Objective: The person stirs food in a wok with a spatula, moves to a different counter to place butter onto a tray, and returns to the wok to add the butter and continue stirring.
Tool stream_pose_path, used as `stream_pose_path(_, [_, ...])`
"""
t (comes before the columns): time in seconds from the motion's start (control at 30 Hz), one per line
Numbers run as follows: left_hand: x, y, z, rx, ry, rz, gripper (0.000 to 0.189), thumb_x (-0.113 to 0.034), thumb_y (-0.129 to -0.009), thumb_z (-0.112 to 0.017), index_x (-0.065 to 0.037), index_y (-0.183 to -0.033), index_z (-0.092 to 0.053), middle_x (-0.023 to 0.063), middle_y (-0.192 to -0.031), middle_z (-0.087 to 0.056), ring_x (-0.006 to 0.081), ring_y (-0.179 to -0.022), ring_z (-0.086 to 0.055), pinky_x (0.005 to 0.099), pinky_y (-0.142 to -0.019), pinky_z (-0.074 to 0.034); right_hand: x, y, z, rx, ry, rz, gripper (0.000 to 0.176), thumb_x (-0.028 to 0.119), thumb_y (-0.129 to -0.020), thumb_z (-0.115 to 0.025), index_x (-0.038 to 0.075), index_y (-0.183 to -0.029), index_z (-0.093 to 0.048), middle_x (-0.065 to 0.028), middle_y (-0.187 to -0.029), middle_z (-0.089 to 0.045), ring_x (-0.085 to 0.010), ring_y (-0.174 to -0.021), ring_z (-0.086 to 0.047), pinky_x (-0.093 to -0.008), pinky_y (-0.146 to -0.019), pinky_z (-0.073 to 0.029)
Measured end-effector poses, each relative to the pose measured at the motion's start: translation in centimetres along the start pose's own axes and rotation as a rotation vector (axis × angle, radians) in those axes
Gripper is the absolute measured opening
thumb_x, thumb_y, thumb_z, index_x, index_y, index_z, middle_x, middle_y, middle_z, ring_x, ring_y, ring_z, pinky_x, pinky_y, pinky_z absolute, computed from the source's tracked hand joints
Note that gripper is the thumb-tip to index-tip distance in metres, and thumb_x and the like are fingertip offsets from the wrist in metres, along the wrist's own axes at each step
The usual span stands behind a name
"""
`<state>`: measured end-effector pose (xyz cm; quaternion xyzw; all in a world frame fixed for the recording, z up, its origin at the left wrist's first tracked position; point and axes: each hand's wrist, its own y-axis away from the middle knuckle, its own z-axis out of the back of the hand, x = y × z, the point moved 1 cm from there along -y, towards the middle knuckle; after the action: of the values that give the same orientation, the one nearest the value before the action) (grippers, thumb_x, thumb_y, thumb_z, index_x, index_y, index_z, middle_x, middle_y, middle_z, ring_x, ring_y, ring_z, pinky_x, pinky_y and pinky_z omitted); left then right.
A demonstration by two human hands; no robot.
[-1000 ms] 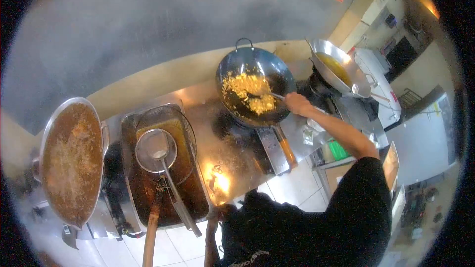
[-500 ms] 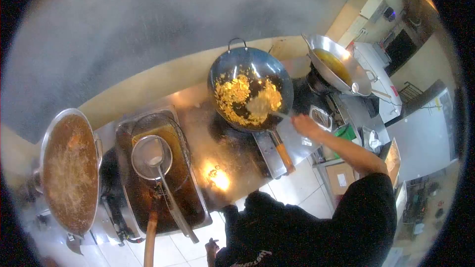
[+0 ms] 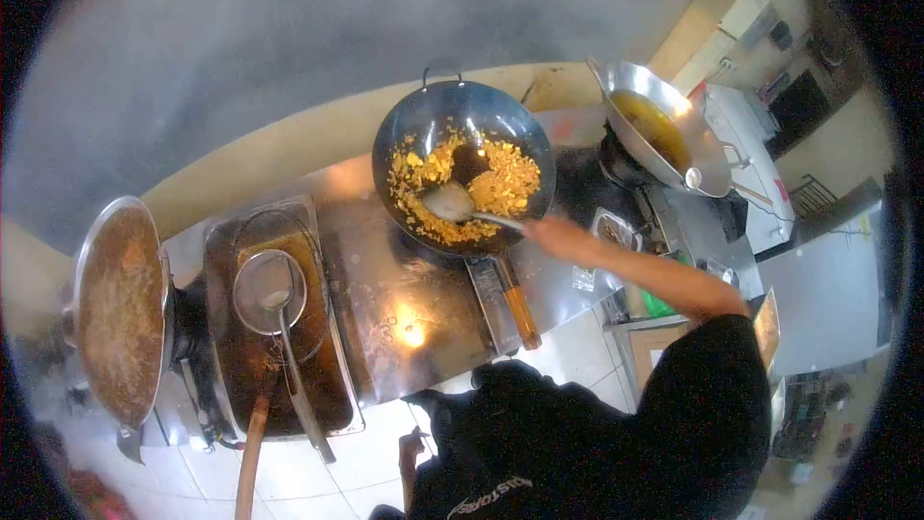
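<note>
My right hand [image 3: 558,239] is closed around the handle of a wok spatula [image 3: 449,202]. The blade rests among yellow and brown crumbled fried food [image 3: 505,178] in a dark wok [image 3: 462,101]. This wok's wooden handle [image 3: 518,313] points toward me, untouched. Low by my waist, my left hand [image 3: 411,448] has its fingers curled; whatever they may hold is too small to make out.
At left is a large pan of brown bubbling liquid [image 3: 120,299]. A strainer [image 3: 270,292] lies over a rectangular oil tray [image 3: 339,395]. A second wok [image 3: 707,149] with yellowish liquid stands at right. A wall [image 3: 241,58] rises behind the stove.
The spatula blade and my right hand have moved left across the wok, and the food is more gathered at the right. The whole view has shifted slightly.
</note>
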<state>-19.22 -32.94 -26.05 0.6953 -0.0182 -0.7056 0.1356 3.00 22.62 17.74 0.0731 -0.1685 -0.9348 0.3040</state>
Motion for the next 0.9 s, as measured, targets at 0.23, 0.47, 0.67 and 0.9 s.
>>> stream_pose_path(0.23, [-3.8,2.1,-2.3,-0.262,0.35,0.768,0.037,-0.024,-0.096,-0.047,0.003,-0.079,-0.065,0.0057,-0.058,-0.057,0.0091,-0.041,-0.04,0.0253,-0.038,-0.032,-9.1,1.0,14.7,-0.113,0.495,0.046,0.019,0.021,-0.081,-0.059,0.004,-0.081,-0.068,-0.0187,-0.081,-0.066,-0.0354,-0.075,-0.066,-0.0457,-0.065,-0.053])
stream_pose_path(0.47, [-1.5,8.1,-2.1,-0.214,0.387,1.051,0.039,-0.027,-0.096,-0.048,0.0,-0.074,-0.065,0.0029,-0.059,-0.058,0.0078,-0.039,-0.038,0.0251,-0.036,-0.031,-3.8,-3.4,12.9,-0.036,0.495,0.043,0.021,0.021,-0.08,-0.061,0.001,-0.08,-0.066,-0.0195,-0.081,-0.065,-0.0358,-0.083,-0.065,-0.0457,-0.071,-0.052])
stream_pose_path(0.67, [0.1,10.0,1.1,-0.21,0.586,0.759,0.047,-0.035,-0.095,-0.049,0.007,-0.08,-0.066,-0.002,-0.047,-0.042,0.0076,-0.038,-0.038,0.0227,-0.038,-0.03,-1.4,-3.2,16.7,0.094,0.657,0.079,0.022,0.025,-0.083,-0.059,0.006,-0.089,-0.068,-0.0185,-0.078,-0.064,-0.0347,-0.078,-0.063,-0.0444,-0.068,-0.05])
stream_pose_path(0.9, [1.3,9.1,7.4,-0.116,0.517,0.74,0.042,-0.032,-0.093,-0.053,0.008,-0.085,-0.062,0.0002,-0.052,-0.048,0.0083,-0.039,-0.04,0.0238,-0.038,-0.035,3.7,-3.5,11.5,0.135,0.165,0.158,0.032,0.024,-0.088,-0.052,0.001,-0.067,-0.061,-0.0206,-0.067,-0.06,-0.0304,-0.064,-0.06,-0.0448,-0.063,-0.047])
